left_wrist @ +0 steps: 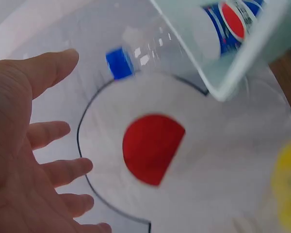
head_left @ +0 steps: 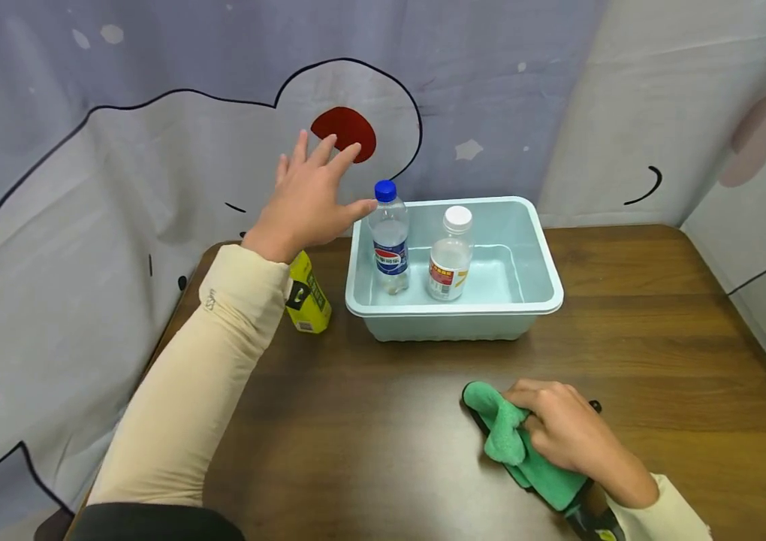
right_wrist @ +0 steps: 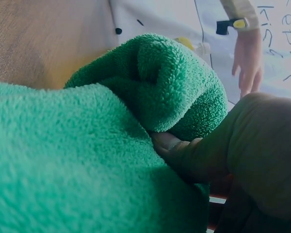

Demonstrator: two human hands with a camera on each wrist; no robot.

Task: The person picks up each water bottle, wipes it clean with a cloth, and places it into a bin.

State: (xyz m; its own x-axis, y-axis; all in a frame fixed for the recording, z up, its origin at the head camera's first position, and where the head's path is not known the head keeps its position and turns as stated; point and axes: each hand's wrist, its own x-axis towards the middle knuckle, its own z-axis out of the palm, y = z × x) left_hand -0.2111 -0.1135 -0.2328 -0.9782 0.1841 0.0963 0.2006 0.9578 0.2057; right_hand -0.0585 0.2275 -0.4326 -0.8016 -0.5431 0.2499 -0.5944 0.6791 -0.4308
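My left hand is spread with fingers straight, raised beside the blue-capped Pepsi bottle. In the head view its thumb tip overlaps the bottle near the cap; the left wrist view shows a gap between that hand and the blue cap. The bottle stands inside a pale blue plastic bin, left of a white-capped clear bottle. At the lower right, my right hand pinches a bunched green cloth with black edging, thumb pressed into its fold.
A yellow-green carton stands left of the bin, partly behind my left sleeve. The brown wooden table carries everything. A printed curtain hangs close behind and along both sides.
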